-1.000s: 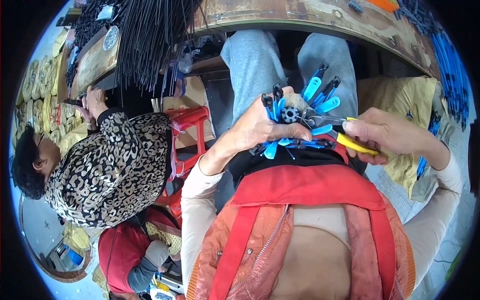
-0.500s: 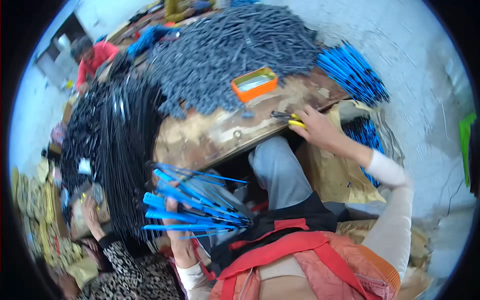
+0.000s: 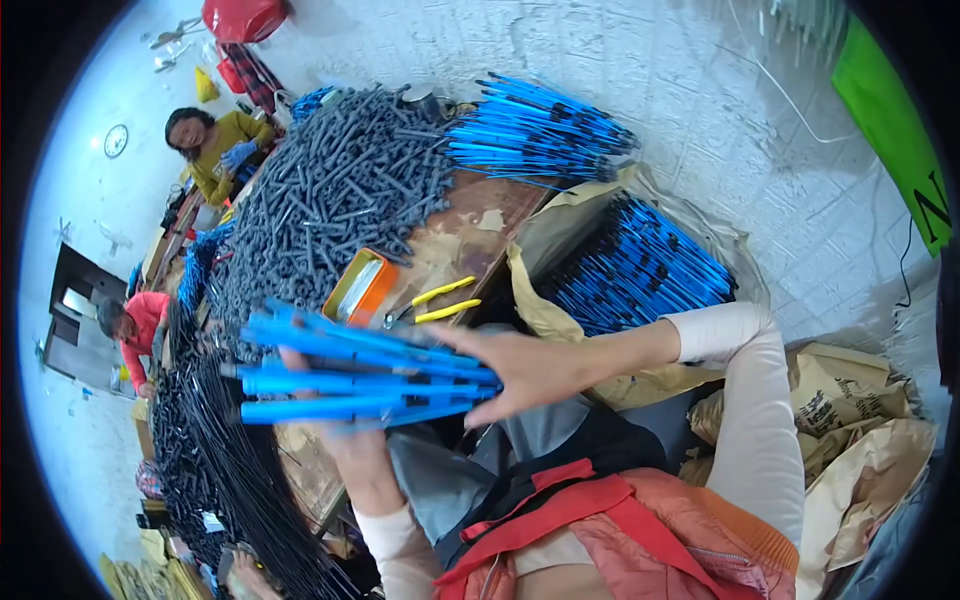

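A bundle of flat blue rods with black tips [image 3: 340, 383] lies sideways above my lap, blurred by motion. My left hand [image 3: 350, 445] is closed round it from below, its fingers partly hidden by the rods. At the bundle's right end is my right hand [image 3: 545, 365], thumb and fingers spread on either side of the black tips. How firmly it touches them I cannot tell. Just beyond, pliers with yellow handles [image 3: 448, 310] lie on the worn wooden table [image 3: 470, 225], beside an orange box [image 3: 376, 300] of thin pale pieces.
Grey tubular pieces [image 3: 330, 180] are heaped on the table, with long black strips [image 3: 215, 440] to the left. More blue rods [image 3: 540, 130] lie at the far edge. An open paper sack [image 3: 530, 310] at right holds blue rods [image 3: 640, 265]. Two people sit farther off.
My right hand has let go of the pliers and come left to the bundle's tips. My left hand has raised the bundle and gathered it tighter. The view has swung right.
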Demonstrator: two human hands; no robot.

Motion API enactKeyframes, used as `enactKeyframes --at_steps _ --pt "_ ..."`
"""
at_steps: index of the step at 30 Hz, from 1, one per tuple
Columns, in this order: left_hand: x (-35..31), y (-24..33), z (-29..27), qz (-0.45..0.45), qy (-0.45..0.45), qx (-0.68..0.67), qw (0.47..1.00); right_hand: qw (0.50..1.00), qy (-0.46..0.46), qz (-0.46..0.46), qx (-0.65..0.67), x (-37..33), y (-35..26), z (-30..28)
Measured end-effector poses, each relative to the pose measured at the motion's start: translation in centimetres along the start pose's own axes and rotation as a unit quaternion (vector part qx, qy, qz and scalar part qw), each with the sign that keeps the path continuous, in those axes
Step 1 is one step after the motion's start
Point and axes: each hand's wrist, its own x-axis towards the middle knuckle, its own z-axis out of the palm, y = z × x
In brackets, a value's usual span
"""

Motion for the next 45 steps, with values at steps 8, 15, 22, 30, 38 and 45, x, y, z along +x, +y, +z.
enactKeyframes --at_steps 8,15,22,30,38,45 --pt "5.3 -6.7 2.4 0.005 -0.136 0.201 0.97 0.92 0.271 0.142 -0.244 -2.1 0.0 -15.6" --pt "1.6 -9.8 3.0 -0.209 -0.134 0.185 0.951 0.839 0.312 0.138 -0.423 -0.5 6.5 -24.6" --pt "0.4 -9.7 3.3 -0.245 -0.169 0.196 0.934 0.646 0.264 0.144 -0.702 -2.2 13.1 -26.6" --pt "-1.8 -9.1 3.1 -0.256 -0.189 0.181 0.931 0.569 0.253 0.106 -0.776 -0.7 13.2 -25.2" --pt "-3.6 -6.3 1.1 -0.233 -0.186 0.158 0.941 0.626 0.205 0.277 -0.7 0.9 9.4 -25.3" --pt "-5.6 -5.1 -1.2 -0.235 -0.16 0.113 0.952 0.601 0.26 0.083 -0.751 1.3 6.9 -22.8"
